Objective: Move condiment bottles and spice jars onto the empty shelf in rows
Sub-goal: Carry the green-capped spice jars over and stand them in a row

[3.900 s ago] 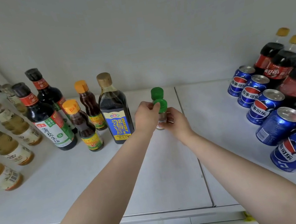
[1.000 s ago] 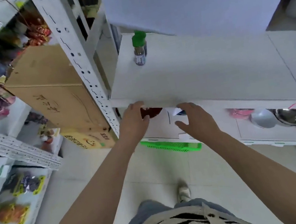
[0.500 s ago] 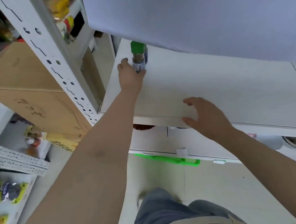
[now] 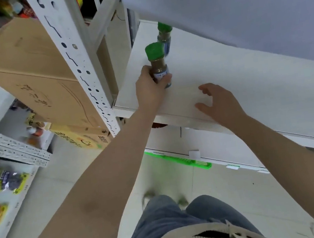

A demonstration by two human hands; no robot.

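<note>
white shelf [image 4: 248, 84] — left hand [image 4: 148, 88] grips spice jar [image 4: 158, 65]; right hand [image 4: 220, 103] slack.

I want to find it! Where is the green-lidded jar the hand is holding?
In the head view, the left hand grips the spice jar near the white shelf's left end, just in front of a second jar.

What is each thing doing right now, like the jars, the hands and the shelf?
Front spice jar: green cap on, upright, gripped near its base.
Back spice jar: green cap on, standing on the shelf, nobody touching it.
Left hand: fingers curled round the front spice jar.
Right hand: fingers spread, holding nothing, over the shelf's front edge.
Shelf: mostly bare, holding only the jars.
Cardboard box: closed.
</note>
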